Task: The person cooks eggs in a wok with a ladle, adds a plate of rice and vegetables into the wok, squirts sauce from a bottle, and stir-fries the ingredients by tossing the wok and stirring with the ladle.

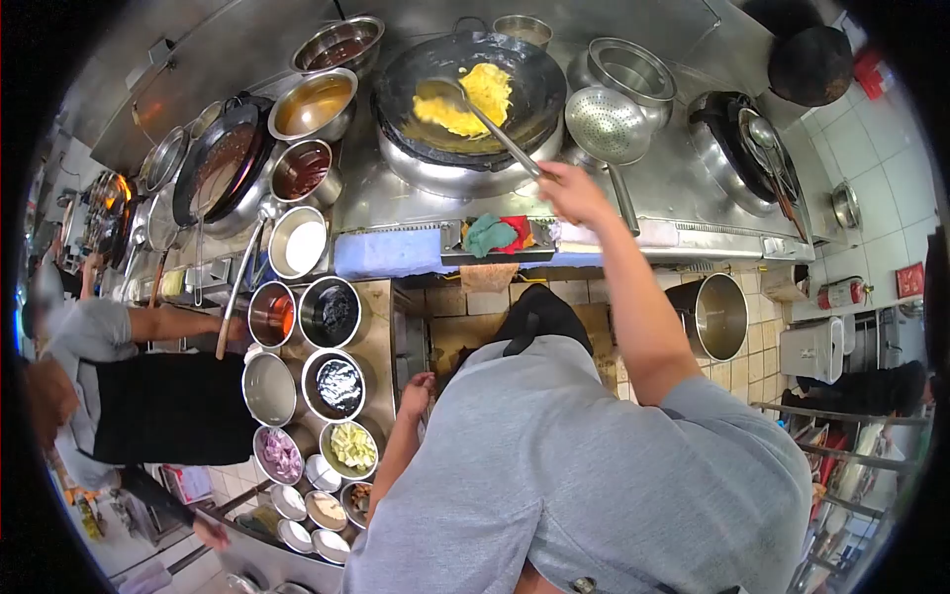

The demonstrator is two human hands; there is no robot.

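My right hand (572, 195) is wrapped round the handle end of a ladle (505, 144). The ladle slants into a large black wok (406, 74), and its blurred head lies among yellow scrambled egg (487, 94). Beneath the wok is a round steel burner ring (426, 175). Low beside my body, my left hand (418, 394) is curled closed near the edge of the side counter; whatever its fingers hold, if anything, is hidden.
A perforated strainer (606, 124) rests right of the wok. Steel bowls, including one of amber liquid (315, 104), stand left. Pots of ingredients, such as chopped onion (279, 453), line the side counter. A co-worker in a black apron (163, 406) stands at left. A steel bin (719, 317) is on the floor.
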